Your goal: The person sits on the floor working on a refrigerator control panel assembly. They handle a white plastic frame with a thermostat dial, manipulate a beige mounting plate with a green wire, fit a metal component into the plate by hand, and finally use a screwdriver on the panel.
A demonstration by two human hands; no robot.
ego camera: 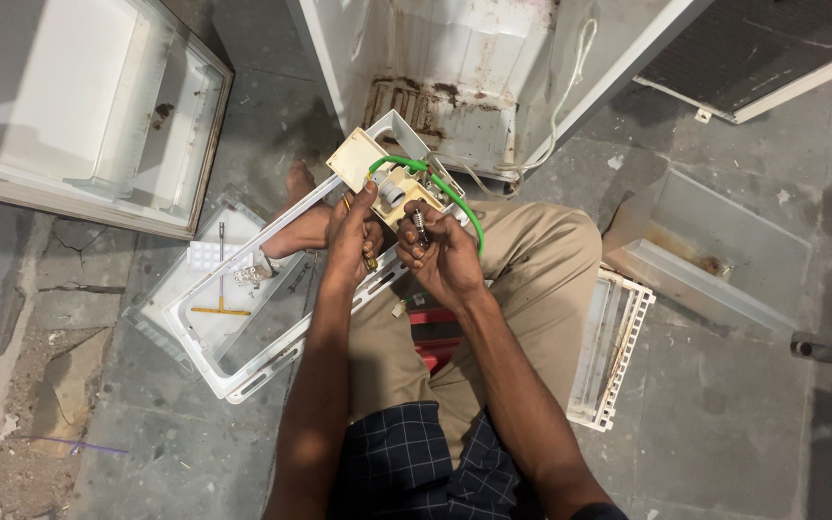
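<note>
Seated on the concrete floor (724,404), the person held a cream-coloured control housing (370,166) above the lap, both hands raised to it. Left hand (351,241): grip closed around a thin yellow-handled screwdriver (368,258), the thumb stretched up to press on the housing's lower edge; the tool's long axis ran roughly along the fingers, pointing up toward the housing. Right hand (445,255): grip pinched on a small metal spring-like fitting (419,229) just under the housing's right corner, the fitting's axis near upright. The housing lay directly above and touching both grips, slightly nearer the left thumb. A green wire (455,197) arched from the housing's top, over the right hand, and down past its outer side. The housing sat at the end of a long white frame (272,318) running diagonally down and away to the left of the left grip, over a clear tray (170,327) holding a yellow T-shaped tool (221,310). Beyond the grips stood an opened, rust-stained refrigerator cabinet (455,67). A white wire rack (613,347) lay to the right of the right forearm.
</note>
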